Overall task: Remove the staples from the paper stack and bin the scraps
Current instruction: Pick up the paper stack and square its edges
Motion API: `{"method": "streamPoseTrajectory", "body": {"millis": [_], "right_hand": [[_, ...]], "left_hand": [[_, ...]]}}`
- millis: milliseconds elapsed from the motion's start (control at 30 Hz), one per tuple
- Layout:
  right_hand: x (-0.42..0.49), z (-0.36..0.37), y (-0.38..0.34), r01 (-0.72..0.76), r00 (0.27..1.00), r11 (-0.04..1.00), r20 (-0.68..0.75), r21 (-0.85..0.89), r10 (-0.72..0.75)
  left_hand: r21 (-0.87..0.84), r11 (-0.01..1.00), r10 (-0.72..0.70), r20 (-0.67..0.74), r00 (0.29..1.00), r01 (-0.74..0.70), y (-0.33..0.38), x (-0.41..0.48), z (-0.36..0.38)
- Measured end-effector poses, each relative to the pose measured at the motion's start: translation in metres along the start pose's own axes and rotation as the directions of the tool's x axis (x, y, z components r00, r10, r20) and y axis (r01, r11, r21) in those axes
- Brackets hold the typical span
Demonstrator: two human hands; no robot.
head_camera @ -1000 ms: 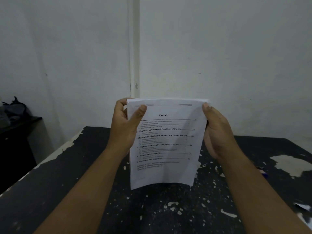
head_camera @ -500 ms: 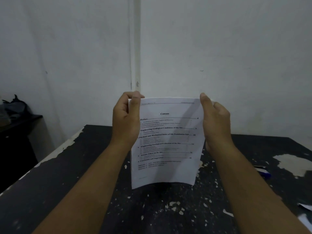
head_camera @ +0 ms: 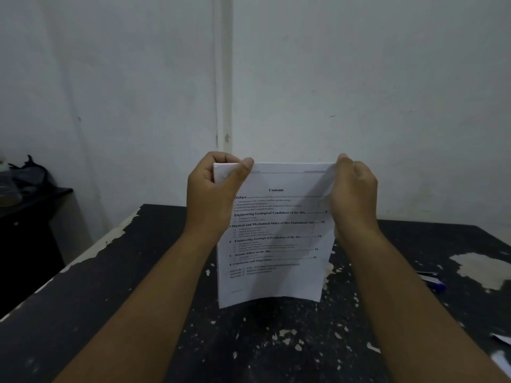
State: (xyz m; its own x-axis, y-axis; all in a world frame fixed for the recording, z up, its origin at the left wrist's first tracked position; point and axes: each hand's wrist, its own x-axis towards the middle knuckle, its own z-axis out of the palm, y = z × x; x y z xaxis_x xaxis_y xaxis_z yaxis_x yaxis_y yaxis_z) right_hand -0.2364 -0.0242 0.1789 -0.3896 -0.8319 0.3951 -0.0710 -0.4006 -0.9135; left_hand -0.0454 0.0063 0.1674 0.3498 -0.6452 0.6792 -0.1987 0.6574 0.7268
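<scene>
White printed paper stack [head_camera: 276, 244], slightly curved

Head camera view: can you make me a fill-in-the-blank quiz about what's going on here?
The white printed paper stack is held upright, its top page headed ____. The left hand pinches its top ____ corner; the right hand grips the opposite one. A blue pen lies on the chipped ____ table.
Missing: Contents; left; black.

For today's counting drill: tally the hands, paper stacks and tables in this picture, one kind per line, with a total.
hands: 2, the left hand and the right hand
paper stack: 1
table: 1
total: 4
</scene>
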Motion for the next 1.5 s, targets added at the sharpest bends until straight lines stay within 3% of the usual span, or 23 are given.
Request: {"method": "streamPoseTrajectory", "body": {"millis": [267, 467, 667, 833, 1067, 1267, 1500], "right_hand": [[-0.001, -0.008, 0.012, 0.026, 0.999, 0.999, 0.018, 0.027, -0.026], [-0.001, -0.005, 0.015, 0.104, 0.988, 0.995, -0.114, 0.003, -0.103], [-0.009, -0.004, 0.009, 0.344, 0.923, 0.934, -0.144, -0.098, -0.356], [-0.021, -0.015, 0.032, 0.3, 0.946, 0.949, -0.095, -0.1, -0.309], [-0.05, -0.025, 0.08, 0.243, 0.97, 0.964, -0.001, -0.105, -0.245], [-0.06, -0.027, 0.094, 0.229, 0.973, 0.971, -0.004, -0.066, -0.23], [-0.032, -0.028, 0.062, 0.256, 0.967, 0.964, 0.0, -0.066, -0.256]], "left_hand": [[-0.08, 0.99, -0.11, 0.064, 0.992, 0.115, -0.011, -0.012, -0.007], [-0.001, 1.0, -0.004, 0.013, 1.0, 0.004, -0.008, -0.015, 0.002], [0.068, 0.987, 0.15, -0.092, 0.984, -0.144, -0.004, -0.021, 0.011], [-0.013, 0.999, 0.037, 0.005, 0.999, -0.037, -0.02, -0.043, 0.01], [-0.055, 0.985, -0.163, -0.024, 0.986, 0.161, -0.047, -0.084, 0.008], [-0.022, 0.988, -0.155, -0.036, 0.987, 0.154, -0.048, -0.084, 0.006], [0.02, 0.996, -0.083, -0.045, 0.996, 0.084, -0.031, -0.054, 0.007]]}}
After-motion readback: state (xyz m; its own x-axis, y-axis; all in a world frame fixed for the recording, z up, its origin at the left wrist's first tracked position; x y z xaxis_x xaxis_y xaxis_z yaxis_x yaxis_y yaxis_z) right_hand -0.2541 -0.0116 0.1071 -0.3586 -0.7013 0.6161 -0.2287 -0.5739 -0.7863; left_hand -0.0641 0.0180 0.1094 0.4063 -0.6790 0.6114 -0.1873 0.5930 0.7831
